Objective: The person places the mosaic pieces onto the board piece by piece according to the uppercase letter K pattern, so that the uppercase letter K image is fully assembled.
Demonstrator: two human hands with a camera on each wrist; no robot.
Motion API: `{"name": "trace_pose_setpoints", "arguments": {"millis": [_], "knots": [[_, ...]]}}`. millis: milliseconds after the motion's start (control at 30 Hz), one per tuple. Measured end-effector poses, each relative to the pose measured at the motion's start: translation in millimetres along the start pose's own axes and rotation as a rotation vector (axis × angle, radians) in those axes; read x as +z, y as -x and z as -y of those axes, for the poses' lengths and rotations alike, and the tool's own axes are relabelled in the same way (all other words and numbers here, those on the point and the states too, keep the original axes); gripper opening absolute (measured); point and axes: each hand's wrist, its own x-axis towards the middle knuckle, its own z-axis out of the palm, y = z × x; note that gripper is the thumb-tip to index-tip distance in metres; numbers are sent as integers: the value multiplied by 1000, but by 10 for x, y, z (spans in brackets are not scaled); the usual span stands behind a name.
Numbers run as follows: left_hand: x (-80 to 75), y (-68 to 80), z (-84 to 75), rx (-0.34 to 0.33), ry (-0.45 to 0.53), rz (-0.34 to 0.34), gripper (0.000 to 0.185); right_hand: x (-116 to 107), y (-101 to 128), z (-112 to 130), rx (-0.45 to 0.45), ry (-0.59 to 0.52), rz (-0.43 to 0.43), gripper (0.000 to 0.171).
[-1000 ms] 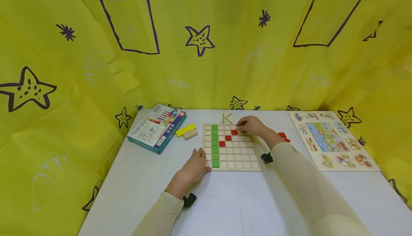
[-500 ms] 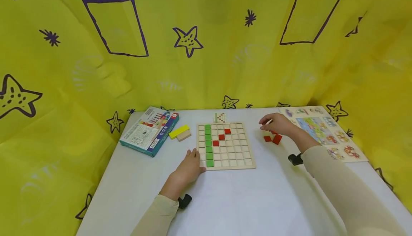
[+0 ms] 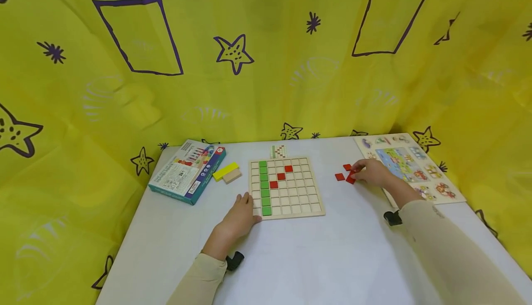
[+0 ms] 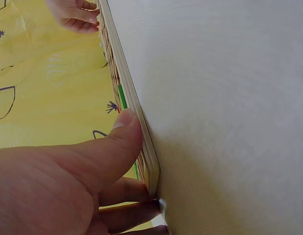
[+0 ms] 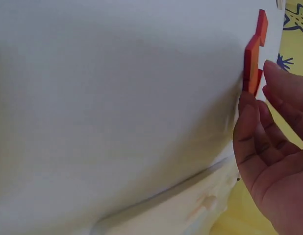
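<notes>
A square wooden grid board (image 3: pixel 296 216) lies on the table, with a column of green tiles (image 3: pixel 265 193) near its left side and 3 red tiles (image 3: pixel 281 176) in a diagonal. My left hand (image 3: pixel 238 217) holds its near left corner; in the left wrist view the thumb (image 4: pixel 126 128) lies on the near edge and the fingers reach round the corner. Right of the board are loose red tiles (image 3: pixel 340 177). My right hand (image 3: pixel 373 173) is at these, fingertips touching one red tile (image 5: pixel 250 63), the thumb apart from it in the right wrist view.
A small pattern card (image 3: pixel 278 151) lies behind the board. To the left are a yellow block (image 3: pixel 226 171), a plain wood block (image 3: pixel 232 176) and a game box (image 3: pixel 187 171). A picture puzzle board (image 3: pixel 428 168) lies at the right, under my right forearm. Yellow cloth hangs behind.
My right hand has left the board's far right corner and moved right to the loose red tiles. My left hand stays at the board's corner. The head view has turned slightly right.
</notes>
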Motion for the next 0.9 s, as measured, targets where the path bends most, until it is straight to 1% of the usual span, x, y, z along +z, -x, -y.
{"name": "trace_pose_setpoints", "arguments": {"millis": [167,433,500,633,733,800,900], "knots": [[-6,0,-1,2,-1,-2,75,35,-24,-33,23,26,-17,30],[8,-17,12,-3,18,9,75,69,-65,-72,60,13,15,31],[9,-17,12,-3,19,7,75,71,-64,-72,53,16,10,28],[12,-8,10,3,7,0,75,67,-48,-58,29,25,-7,17],[6,0,8,11,-1,0,75,35,-39,-39,22,-5,-1,11],[-1,2,9,16,-5,-1,74,-3,-40,-10,14,-32,8,11],[2,1,14,15,-13,0,74,-69,-68,50,7,-78,28,16]]}}
